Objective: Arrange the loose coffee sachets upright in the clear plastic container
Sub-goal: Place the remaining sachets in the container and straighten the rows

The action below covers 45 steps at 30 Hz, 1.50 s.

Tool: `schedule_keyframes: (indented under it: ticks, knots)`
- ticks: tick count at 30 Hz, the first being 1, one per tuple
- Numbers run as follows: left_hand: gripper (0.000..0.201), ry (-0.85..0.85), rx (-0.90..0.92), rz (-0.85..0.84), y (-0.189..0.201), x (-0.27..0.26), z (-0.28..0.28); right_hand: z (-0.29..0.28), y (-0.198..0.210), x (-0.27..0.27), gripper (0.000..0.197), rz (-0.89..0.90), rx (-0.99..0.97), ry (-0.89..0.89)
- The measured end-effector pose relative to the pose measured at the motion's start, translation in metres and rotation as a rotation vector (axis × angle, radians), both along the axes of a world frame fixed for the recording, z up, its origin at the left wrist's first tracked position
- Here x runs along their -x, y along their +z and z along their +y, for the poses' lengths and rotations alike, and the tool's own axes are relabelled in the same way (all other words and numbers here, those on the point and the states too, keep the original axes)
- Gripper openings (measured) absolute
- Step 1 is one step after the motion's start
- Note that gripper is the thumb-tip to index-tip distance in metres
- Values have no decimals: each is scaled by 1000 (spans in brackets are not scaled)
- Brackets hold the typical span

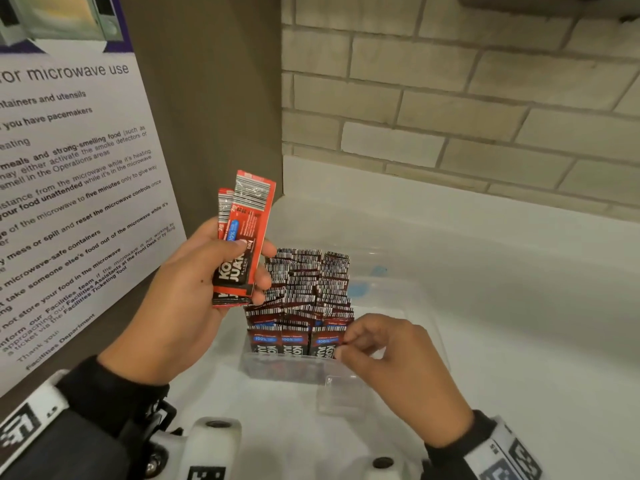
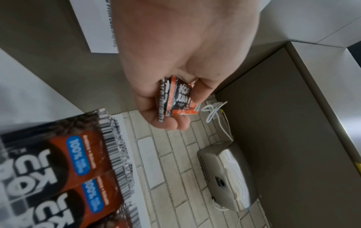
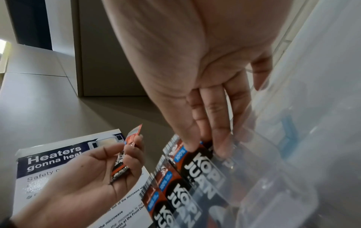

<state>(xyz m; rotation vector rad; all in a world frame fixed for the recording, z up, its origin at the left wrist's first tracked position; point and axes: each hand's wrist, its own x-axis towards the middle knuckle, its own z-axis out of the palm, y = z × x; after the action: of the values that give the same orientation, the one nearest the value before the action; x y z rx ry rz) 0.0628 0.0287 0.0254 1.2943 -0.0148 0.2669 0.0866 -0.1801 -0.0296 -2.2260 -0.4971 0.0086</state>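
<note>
right hand (image 1: 388, 355) — fingertips pinching, it seems, a packed sachet (image 1: 327, 341) in the clear container (image 1: 429, 317) | left hand (image 1: 194, 289) — gripping loose sachets (image 1: 242, 244) above

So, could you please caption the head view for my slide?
Left hand holds spare sachets while right hand straightens upright sachets in the clear container.
</note>
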Motion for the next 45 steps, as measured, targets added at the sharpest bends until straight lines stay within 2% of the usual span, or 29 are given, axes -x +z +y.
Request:
schedule_keyframes:
  ticks: [8, 13, 14, 16, 18, 19, 21, 23, 26, 29, 31, 33, 36, 40, 42, 45]
  knots:
    - [32, -86, 81, 88, -4, 2, -13, 1, 6, 2, 12, -55, -15, 9]
    - [30, -168, 85, 126, 1, 4, -19, -4, 32, -7, 7, -218, -258, -68]
    - [30, -199, 107, 139, 3, 4, -21, -3, 37, -10, 10, -226, -328, -35]
    - [25, -307, 165, 164, 6, 5, -26, 0, 46, -14, 31, -248, -393, 89]
    - [23, -429, 211, 184, 6, 6, -30, 3, 54, -17, 47, -372, -327, 189]
    - [24, -472, 221, 201, 5, 6, -32, 4, 59, -19, 47, -473, -259, 220]
    - [29, -521, 212, 232, 3, 5, -33, 4, 66, -23, 32, -641, -129, 252]
    - [28, -513, 183, 233, 2, 6, -34, 1, 73, -24, 22, -701, -72, 259]
    - [33, -385, 198, 190, 3, 4, -32, -6, 85, -23, 16, -655, -56, 273]
    - [41, -289, 265, 92, 4, 4, -31, -10, 89, -23, 13, -421, -133, 216]
    - [30, -247, 239, 55, 6, 5, -34, -11, 84, -23, 14, -270, -192, 164]
    - [17, -152, 120, 49, 4, 4, -37, -11, 78, -22, 15, -196, -191, 145]
    - [27, -43, -66, 31, 1, 0, -37, -9, 74, -18, 14, -195, -115, 157]
    - [28, -75, -281, -45, 9, 0, -38, -4, 82, -13, 8, -286, -122, 181]
    - [27, -77, -259, -72, 14, -1, -39, -5, 83, -14, 11, -262, -212, 194]
    - [16, -50, -87, -87, 21, -2, -30, -14, 73, -19, 17, -202, -318, 127]
